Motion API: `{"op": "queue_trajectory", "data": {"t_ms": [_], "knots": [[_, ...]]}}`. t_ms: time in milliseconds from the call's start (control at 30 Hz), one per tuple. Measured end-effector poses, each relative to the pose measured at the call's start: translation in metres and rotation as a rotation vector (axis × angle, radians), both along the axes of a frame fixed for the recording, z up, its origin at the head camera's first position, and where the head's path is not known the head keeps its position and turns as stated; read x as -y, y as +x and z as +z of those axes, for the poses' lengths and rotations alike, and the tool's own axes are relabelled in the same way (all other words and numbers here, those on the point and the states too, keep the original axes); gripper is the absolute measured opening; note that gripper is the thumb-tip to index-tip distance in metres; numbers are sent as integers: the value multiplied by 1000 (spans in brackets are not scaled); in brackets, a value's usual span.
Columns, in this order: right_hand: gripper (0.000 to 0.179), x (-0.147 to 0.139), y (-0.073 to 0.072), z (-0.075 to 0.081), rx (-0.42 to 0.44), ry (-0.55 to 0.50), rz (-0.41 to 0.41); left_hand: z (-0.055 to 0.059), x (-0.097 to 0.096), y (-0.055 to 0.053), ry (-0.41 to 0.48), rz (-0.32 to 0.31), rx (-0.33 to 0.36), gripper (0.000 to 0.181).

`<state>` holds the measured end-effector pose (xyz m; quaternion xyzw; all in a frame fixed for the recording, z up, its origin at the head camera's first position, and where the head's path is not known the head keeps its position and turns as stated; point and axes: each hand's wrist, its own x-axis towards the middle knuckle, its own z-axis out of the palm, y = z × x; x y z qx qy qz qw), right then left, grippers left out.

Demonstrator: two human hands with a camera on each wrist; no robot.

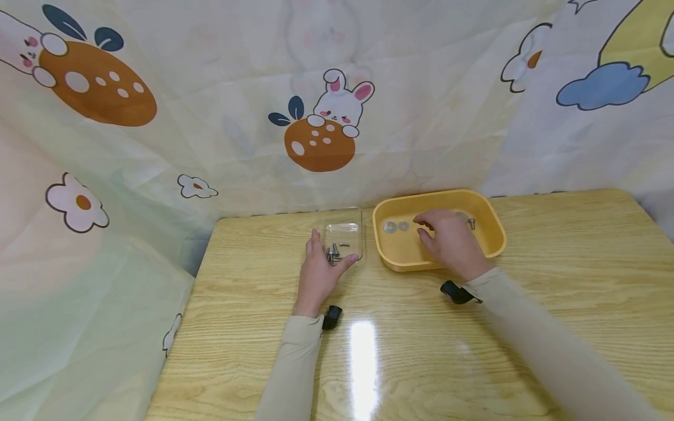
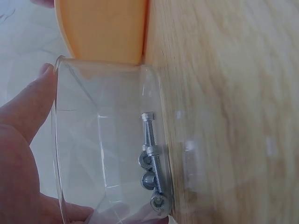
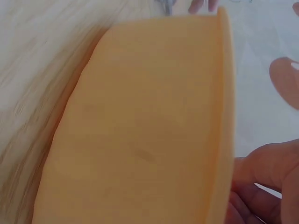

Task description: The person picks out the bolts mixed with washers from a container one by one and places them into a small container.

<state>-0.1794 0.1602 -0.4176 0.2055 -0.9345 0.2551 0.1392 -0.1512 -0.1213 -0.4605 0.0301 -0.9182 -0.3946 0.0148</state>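
My left hand (image 1: pixel 319 275) grips the near end of a clear plastic box (image 1: pixel 362 231), thumb at the right side and fingers along the left. Several silver socket-head screws (image 2: pixel 154 161) lie in the box. My right hand (image 1: pixel 451 242) is over a yellow plastic tray (image 1: pixel 388 257), fingers bent and thumb apart from the index finger, with nothing visible between them. Two flat washers (image 1: pixel 389 227) lie left of that hand in the tray; a screw (image 1: pixel 471 223) and another washer (image 1: pixel 461 216) lie on its far right side. The tray wall hides the fingertips in the right wrist view.
Both containers stand side by side on a wooden table (image 1: pixel 253 275), near its back edge. A cartoon-printed cloth (image 1: pixel 237 146) hangs directly behind the table and along its left side.
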Motion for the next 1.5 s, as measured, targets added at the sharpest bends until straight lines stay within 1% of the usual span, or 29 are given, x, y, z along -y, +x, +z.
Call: {"op": "queue_trajectory", "data": {"t_ms": [433, 567, 700, 933, 1067, 1300, 1500], "knots": [[23, -35, -5, -3, 94, 32, -47, -1, 1, 0, 9, 2, -4, 120], [23, -43, -8, -5, 86, 52, -61, -2, 0, 0, 13, 2, -3, 121], [23, -48, -11, -8, 80, 90, -100, -2, 0, -1, 14, 4, 0, 121], [29, -55, -14, -10, 99, 159, -156, -1, 0, -2, 14, -1, -1, 123], [30, -56, -14, -10, 130, 189, -167, -1, 0, -2, 16, -3, -6, 123], [35, -57, -18, -12, 209, 235, -183, 0, 1, -2, 12, 1, -4, 123], [27, -58, -22, -13, 315, 280, -177, -1, 0, -2, 7, 1, -4, 123]]}}
